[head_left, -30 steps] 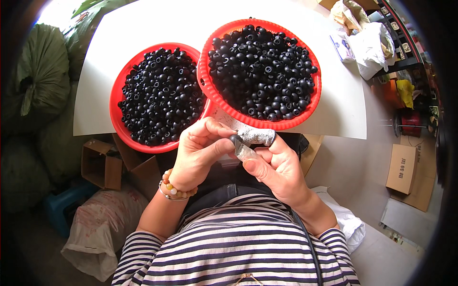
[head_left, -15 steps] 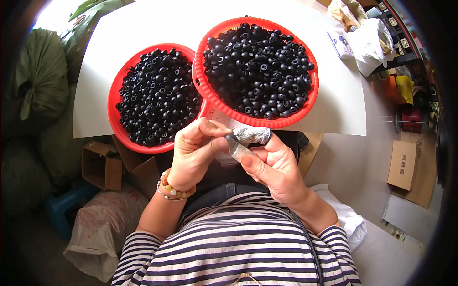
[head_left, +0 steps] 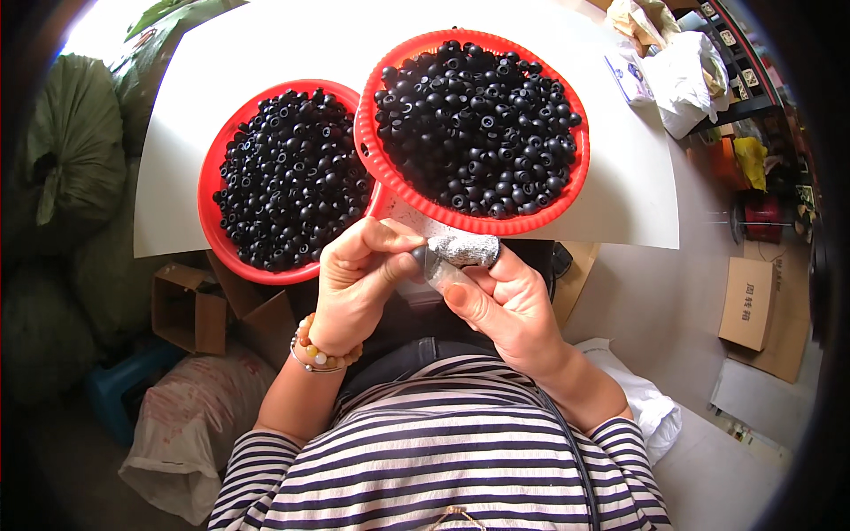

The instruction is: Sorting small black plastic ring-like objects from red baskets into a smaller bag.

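Note:
In front of my body both hands meet below two red basins. Between the thumb and forefinger of my left hand is a small round black piece, partly covered by the fingertips. My right hand is closed on a short, flat, translucent greyish strip, its thumb pressing on it. The strip's far end is at the black piece. A grey knitted finger cover is on the right forefinger. Many similar hollow black pieces fill the left red basin and the right red basin.
Both basins are on a white tabletop, the right one overlapping the left. Plastic bags lie at the far right. Open cardboard boxes and a stuffed sack are at lower left; a flat carton is on the right floor.
My left fingers have shifted slightly left, and more of the black piece shows at the strip's end. Both hands keep their closed grip.

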Available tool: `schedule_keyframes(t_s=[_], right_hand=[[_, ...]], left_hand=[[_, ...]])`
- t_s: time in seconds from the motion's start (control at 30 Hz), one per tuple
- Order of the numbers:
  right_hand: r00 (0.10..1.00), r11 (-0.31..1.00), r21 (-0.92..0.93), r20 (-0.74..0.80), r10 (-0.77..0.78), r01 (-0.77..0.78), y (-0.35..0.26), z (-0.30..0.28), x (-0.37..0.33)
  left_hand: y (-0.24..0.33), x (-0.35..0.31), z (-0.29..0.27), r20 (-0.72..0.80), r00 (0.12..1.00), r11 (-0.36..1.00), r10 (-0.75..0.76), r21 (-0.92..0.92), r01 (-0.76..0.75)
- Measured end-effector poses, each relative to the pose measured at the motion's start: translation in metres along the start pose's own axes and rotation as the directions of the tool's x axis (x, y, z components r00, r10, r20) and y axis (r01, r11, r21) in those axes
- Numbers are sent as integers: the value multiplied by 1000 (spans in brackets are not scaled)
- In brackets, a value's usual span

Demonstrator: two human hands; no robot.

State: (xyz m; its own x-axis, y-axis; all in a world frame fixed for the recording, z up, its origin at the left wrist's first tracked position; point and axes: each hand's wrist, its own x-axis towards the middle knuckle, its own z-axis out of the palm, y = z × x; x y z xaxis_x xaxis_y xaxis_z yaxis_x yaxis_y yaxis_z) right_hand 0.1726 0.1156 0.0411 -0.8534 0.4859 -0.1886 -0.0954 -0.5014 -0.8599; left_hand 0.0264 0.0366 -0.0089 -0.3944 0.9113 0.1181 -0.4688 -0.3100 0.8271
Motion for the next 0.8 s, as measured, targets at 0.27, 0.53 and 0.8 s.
schedule_keyframes(t_s=[0.27,0.53,0.8], right_hand=[[998,995,81,1,64,-64,1,3,-4],[998,999,14,45,-35,35,5,1,-1],[999,1000,-6,44,-16,16,6,1,-3]], left_hand=[[3,3,1,-6,978,968,-207,-149,204],[6,-1,4,38,950,882,-309,-362,301],[1,-3,4,105,934,835,-343,-422,354]])
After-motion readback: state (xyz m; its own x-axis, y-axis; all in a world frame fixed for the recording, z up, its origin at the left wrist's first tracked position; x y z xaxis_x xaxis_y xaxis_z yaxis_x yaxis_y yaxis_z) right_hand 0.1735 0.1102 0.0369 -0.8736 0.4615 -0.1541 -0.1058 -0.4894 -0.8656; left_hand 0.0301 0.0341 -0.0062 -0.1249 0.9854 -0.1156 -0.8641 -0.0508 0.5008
